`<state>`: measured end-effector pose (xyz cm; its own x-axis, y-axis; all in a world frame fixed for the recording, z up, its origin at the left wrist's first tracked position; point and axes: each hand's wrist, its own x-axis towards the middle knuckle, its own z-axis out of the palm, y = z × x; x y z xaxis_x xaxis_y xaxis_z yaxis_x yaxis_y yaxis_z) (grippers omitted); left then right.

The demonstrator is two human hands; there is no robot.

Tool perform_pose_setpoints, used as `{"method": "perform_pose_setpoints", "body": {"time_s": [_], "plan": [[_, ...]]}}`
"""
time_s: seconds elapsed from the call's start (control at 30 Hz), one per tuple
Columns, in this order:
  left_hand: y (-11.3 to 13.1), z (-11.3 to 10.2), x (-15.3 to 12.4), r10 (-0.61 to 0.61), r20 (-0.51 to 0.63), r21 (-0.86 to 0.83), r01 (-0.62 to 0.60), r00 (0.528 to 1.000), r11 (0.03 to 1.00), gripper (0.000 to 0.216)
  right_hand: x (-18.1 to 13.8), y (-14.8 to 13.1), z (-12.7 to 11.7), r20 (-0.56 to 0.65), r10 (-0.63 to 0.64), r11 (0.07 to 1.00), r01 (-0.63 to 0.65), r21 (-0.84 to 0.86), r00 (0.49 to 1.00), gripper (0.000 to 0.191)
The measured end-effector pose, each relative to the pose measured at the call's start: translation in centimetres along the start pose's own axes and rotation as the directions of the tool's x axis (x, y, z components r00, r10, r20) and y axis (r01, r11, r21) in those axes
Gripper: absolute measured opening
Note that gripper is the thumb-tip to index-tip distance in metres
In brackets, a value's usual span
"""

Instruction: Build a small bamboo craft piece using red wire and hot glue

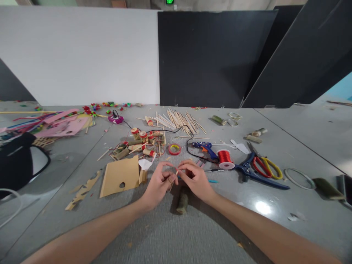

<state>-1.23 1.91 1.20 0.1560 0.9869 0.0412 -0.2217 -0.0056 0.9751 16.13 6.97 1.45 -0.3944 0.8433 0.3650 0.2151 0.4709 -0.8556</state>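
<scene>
Pinching a thin stick (176,173) between thumb and finger, the left hand (161,181) meets the right hand (194,179) over the near middle of the bench (148,234). The right hand's thumb and forefinger close at the stick's upper end on a bit of red (177,169), too small to make out. The stick is held off the bench and slanted, its lower part running down beside the left fingers. A short bark-covered log (182,202) lies just below the hands, partly in the shadow of the right one.

Left of the left hand lies a piece of cardboard (117,174) with a hole; behind it is a jumble of wooden pieces (142,135) with red bands. A roll of red tape (174,153) lies just beyond the fingers. To the right are a blue glue gun (210,151), a spool of red wire (224,157), blue-handled shears (249,172) and red-and-yellow scissors (272,168). Loose sticks (183,121) spread farther back.
</scene>
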Motion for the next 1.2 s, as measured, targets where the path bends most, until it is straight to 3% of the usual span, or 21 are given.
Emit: {"method": "perform_pose_setpoints", "body": {"time_s": [0.2,0.4,0.57,1.2], "plan": [[0.4,0.0,0.1,-0.003,-0.038,0.02,0.003,0.999,1.0,0.054,-0.3,-0.6,0.1,0.019,-0.037,0.998,0.038,-0.058,0.999,0.01],[0.0,0.0,0.3,-0.032,-0.068,0.023,0.033,0.997,0.999,0.04,-0.4,-0.9,0.1,0.013,-0.091,0.991,0.092,-0.092,0.996,0.009],[-0.2,-0.1,0.4,-0.045,-0.132,-0.004,0.045,0.99,0.999,0.04,-0.5,-0.9,0.2,0.015,-0.098,0.989,0.099,-0.107,0.995,0.008],[-0.4,0.1,0.3,-0.051,-0.169,0.039,0.058,0.984,0.998,0.033,-0.9,-1.0,0.3,-0.029,-0.175,0.978,0.17,-0.119,0.984,0.005]]}}
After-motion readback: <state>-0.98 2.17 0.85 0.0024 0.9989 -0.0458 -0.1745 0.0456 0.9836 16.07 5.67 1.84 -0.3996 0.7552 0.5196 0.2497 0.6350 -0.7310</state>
